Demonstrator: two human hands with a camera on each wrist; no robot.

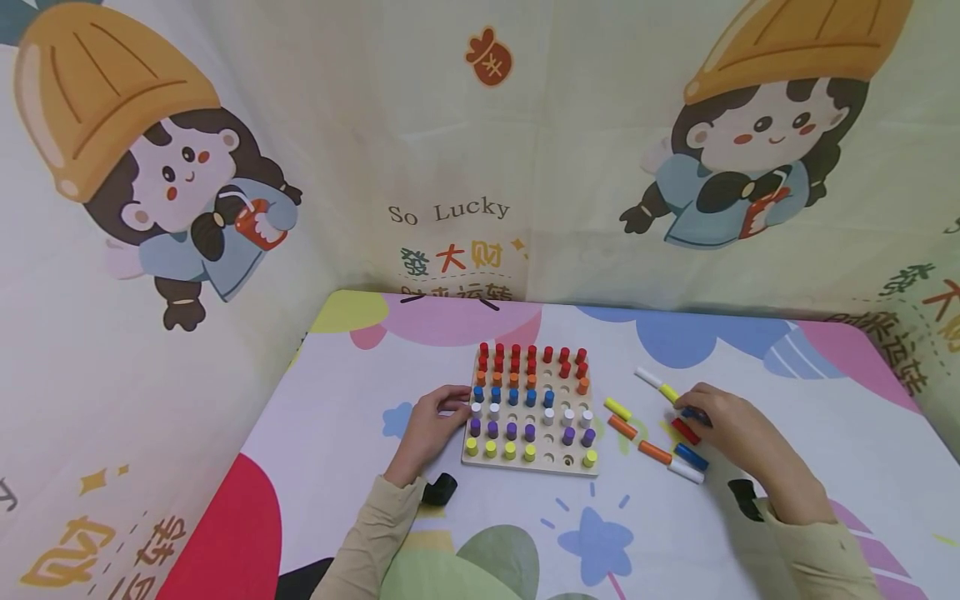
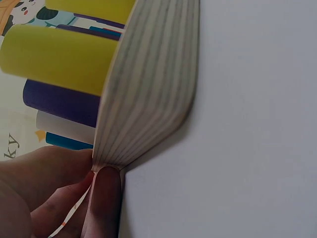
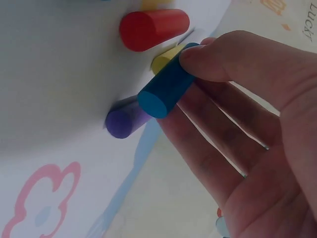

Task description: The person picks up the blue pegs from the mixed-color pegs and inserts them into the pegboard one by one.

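A wooden pegboard [image 1: 528,467] lies on the table, with rows of red, orange, blue, white, purple and yellow pegs and some bare holes. At its left edge, my left hand [image 1: 433,429] grips the board's side [image 2: 153,74] between thumb and fingers. My right hand [image 1: 723,417], to the right of the board, pinches a blue peg [image 3: 168,82] between thumb and fingers. Close by in the right wrist view lie a red peg [image 3: 153,29], a purple peg [image 3: 124,119] and a partly hidden yellow peg [image 3: 162,60].
Loose pegs lie between the board and my right hand: a yellow peg [image 1: 618,408], an orange peg [image 1: 622,427], another orange peg [image 1: 655,452], a blue peg [image 1: 691,457] and a white peg [image 1: 686,472]. Farther back lies another white peg [image 1: 647,377]. A printed cloth [image 1: 585,167] stands behind the table.
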